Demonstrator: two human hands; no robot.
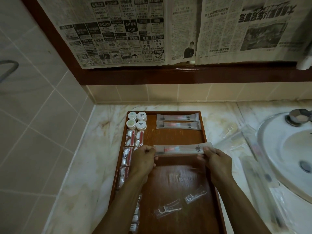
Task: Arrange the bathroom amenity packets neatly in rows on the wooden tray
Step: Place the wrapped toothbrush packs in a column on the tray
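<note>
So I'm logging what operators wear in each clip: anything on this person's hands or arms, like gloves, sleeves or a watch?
Nothing shows. The left hand and right hand are bare, without gloves or visible rings. Both forearms are uncovered to the bottom edge of the picture, with no sleeve, watch or band.
</note>
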